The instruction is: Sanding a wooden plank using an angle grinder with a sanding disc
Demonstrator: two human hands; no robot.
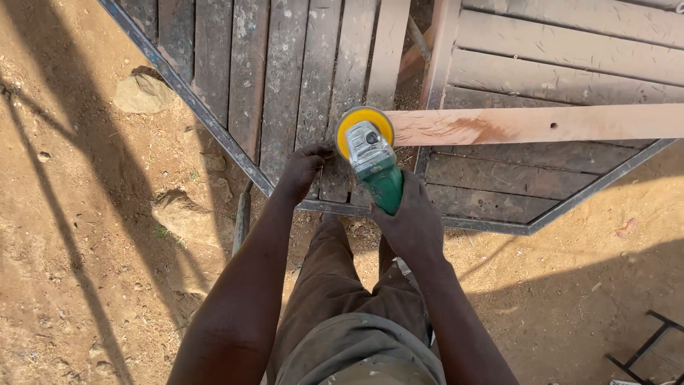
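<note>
My right hand [412,219] grips the green body of an angle grinder [375,162] with a yellow disc guard. Its disc sits against the left end of a reddish wooden plank [541,123] that lies across the workbench. My left hand [305,165] is curled beside the grinder's head at its left; whether it holds a side handle or just rests on the grey slats is hidden. Both arms reach forward over my brown trousers.
The workbench [285,71] is made of paint-spattered grey wooden slats in a metal frame [214,128], with a gap in the middle. Sandy ground with stones [142,93] surrounds it. A black metal frame [648,346] lies at the lower right.
</note>
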